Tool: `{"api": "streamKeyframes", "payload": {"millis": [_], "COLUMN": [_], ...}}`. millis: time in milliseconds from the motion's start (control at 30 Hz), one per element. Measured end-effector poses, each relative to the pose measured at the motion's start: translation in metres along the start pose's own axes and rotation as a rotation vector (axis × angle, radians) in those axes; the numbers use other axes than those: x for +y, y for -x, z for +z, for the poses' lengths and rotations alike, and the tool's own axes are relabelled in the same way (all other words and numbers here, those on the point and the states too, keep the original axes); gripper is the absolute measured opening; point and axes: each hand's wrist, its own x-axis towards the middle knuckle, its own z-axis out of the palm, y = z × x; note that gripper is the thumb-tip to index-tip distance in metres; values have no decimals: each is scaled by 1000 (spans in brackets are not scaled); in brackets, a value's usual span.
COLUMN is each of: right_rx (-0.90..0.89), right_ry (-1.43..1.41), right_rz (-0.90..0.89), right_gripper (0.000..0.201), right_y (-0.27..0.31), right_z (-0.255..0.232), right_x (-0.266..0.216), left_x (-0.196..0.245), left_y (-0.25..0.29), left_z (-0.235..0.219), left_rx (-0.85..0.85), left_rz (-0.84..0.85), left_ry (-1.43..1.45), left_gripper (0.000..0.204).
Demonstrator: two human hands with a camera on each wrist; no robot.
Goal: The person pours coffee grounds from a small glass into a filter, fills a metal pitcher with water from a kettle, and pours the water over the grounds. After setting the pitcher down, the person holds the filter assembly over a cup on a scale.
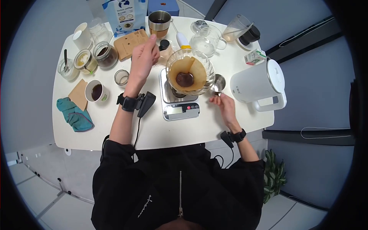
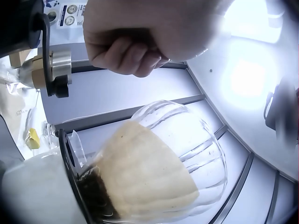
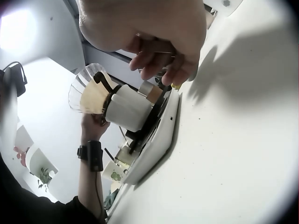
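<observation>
My left hand (image 1: 143,61) is raised to the left of a ribbed glass dripper (image 1: 210,73), its fingers curled in with nothing visible in them. A brown-stained paper filter (image 1: 199,73) lines the dripper, with dark wet coffee grounds (image 1: 184,79) at the bottom. Below the dripper is a white pot (image 3: 128,108), on a silver kitchen scale (image 1: 180,112). My right hand (image 1: 226,109) hovers low over the table right of the scale, fingers loosely bent. Its fingertips are right at the near side of a small steel cup (image 1: 219,82), which the hand mostly hides in the right wrist view.
A white electric kettle (image 1: 251,82) stands at the right, a glass server (image 1: 207,40) behind the dripper. A steel mug (image 1: 159,23) and coffee bag (image 1: 125,15) are at the back. Jars, a paper cup of coffee (image 1: 97,92) and a teal cloth (image 1: 74,115) occupy the left.
</observation>
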Motion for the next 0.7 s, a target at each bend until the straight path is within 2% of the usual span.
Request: {"api": "streamKeyframes", "payload": {"millis": [167, 433, 700], "right_rx": [-97, -93, -78], "right_ry": [49, 255, 323], "right_rz": [-102, -185, -185], "right_gripper": [38, 35, 34], "right_y": [3, 8, 10], "right_z": [-3, -11, -9], "right_x": [15, 8, 6], "left_x": [0, 5, 9], "left_y": [0, 1, 3], "left_z": [-6, -10, -10], "left_rx": [8, 36, 20], "left_rz": [-5, 28, 55], "left_ry": [-5, -11, -4], "left_gripper": [51, 49, 48]}}
